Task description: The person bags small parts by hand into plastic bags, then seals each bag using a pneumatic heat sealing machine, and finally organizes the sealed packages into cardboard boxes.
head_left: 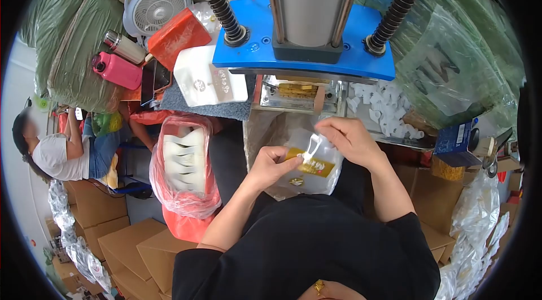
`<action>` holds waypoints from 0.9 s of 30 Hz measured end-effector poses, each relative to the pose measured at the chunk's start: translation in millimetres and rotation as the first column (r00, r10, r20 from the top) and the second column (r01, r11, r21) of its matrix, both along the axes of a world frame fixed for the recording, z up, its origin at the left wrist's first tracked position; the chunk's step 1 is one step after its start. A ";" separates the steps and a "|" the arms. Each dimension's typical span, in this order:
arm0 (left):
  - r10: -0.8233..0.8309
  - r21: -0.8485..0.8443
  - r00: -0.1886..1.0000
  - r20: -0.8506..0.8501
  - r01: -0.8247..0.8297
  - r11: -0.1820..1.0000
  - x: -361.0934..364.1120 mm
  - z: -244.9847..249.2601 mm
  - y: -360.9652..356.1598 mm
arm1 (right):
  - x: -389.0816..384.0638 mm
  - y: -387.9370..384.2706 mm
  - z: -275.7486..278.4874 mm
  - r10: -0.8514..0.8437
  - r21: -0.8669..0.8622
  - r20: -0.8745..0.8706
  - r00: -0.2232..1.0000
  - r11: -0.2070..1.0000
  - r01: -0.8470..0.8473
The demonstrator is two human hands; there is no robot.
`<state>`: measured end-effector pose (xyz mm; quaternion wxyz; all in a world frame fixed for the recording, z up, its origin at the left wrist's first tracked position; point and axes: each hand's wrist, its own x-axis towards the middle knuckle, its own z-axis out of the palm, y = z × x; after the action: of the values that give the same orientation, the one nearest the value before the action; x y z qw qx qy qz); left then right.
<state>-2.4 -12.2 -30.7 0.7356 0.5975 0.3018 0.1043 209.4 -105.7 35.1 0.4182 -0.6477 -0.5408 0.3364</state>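
A clear plastic bag with a gold printed band (320, 166) lies in front of my body, over my lap. My left hand (271, 169) grips its left side, the thumb pressed on the gold print. At the bag's upper right edge, my right hand (351, 140) has its fingers pinched together on the plastic. Just beyond my hands stands a press with a blue plate (361, 34). Beneath that plate is a metal bed with a brass-coloured block (298, 90). A brown strip (319, 100) sticks out from the bed toward my right hand.
White plastic cut pieces (384, 109) are heaped right of the press. A stack of white printed bags (204, 77) lies on a grey mat to the left. Below it, a red bag (212, 201) holds folded white packs. Another person (59, 150) sits at far left.
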 end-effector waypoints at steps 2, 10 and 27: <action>0.072 -0.104 0.997 -0.003 -0.072 0.992 5.9 7.4 2.7 | 1.5 -1.9 3.5 -0.089 -0.113 -0.069 0.994 0.990 0.081; 0.370 -0.298 0.929 0.030 -0.345 0.890 58.4 -5.6 52.6 | 44.7 -20.7 5.1 -0.332 0.082 0.224 0.917 0.943 0.321; 0.321 0.993 0.944 -0.074 0.041 0.110 -59.1 -26.9 110.6 | 52.1 -10.0 -46.4 -0.440 0.077 0.151 0.885 0.898 0.433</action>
<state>-61.5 98.3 -57.6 0.0926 0.9086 0.3101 0.2641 261.6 -115.7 -11.3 0.4503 -0.7695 -0.4206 0.1679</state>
